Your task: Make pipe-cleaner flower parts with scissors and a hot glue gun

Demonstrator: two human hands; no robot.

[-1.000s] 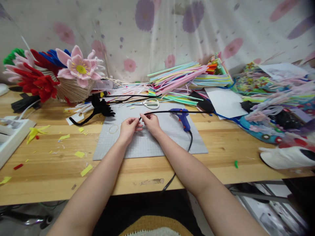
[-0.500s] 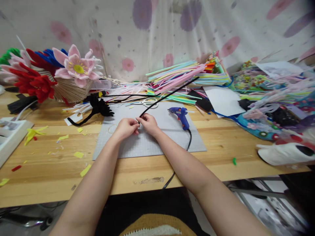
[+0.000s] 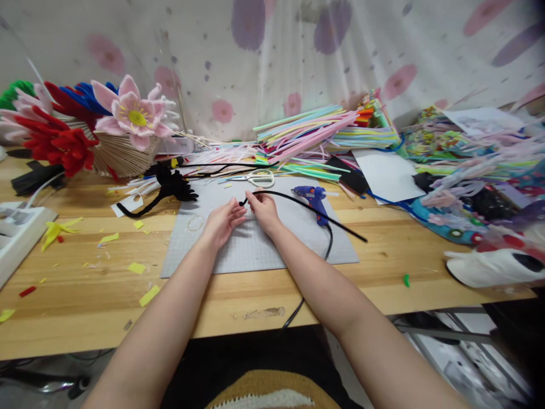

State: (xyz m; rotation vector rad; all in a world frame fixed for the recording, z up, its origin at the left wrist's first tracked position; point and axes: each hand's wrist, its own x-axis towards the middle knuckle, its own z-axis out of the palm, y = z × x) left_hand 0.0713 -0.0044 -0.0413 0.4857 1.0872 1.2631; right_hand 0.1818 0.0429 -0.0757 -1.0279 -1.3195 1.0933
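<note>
A long black pipe cleaner is pinched near its left end by my right hand. Its short bent tip sticks out on the left, and the long part arcs to the right over the blue glue gun. My left hand is open just left of the bent tip, fingers apart, palm turned toward it. Both hands are above the grey mat. Behind them on the mat lie scissors with pale handles. A thin ring rests left of my left hand.
A fuzzy black piece with a curved stem lies left of the mat. Pipe-cleaner flowers stand at the back left, and coloured pipe cleaners are heaped behind the mat. A white power strip sits far left; yellow scraps are scattered nearby.
The long part of the black pipe cleaner has swung from up-right to down-right and now curves. My left hand has let go of its end and opened its fingers.
</note>
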